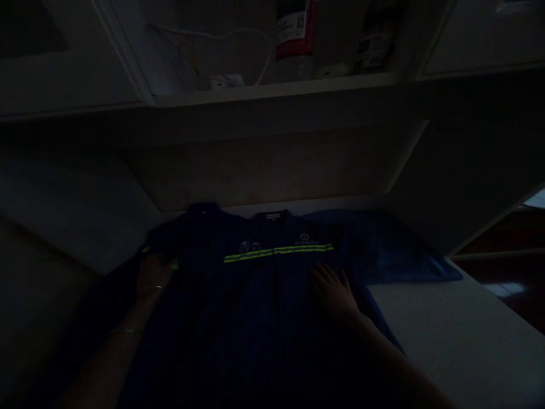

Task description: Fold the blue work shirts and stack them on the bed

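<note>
A dark blue work jacket (255, 307) lies spread out, front up, its collar toward the back wall. A yellow-green reflective stripe (303, 249) runs across its chest beneath pale printed logos. My right hand (334, 289) rests flat on the chest just below the stripe, fingers spread. A second dark blue garment (200, 227) lies to the left, partly under the jacket. My left hand (154, 274) is on that garment beside a short yellow-green strip, its fingers curled into the cloth. Deep shadow hides the fingertips.
Blue folded cloth (395, 250) lies at the right on a white surface (460, 324). A shelf (276, 91) hangs above, bearing a red-labelled bottle (296, 34), a white cable (230, 34) and a dark container (374, 45). Side panels enclose the space.
</note>
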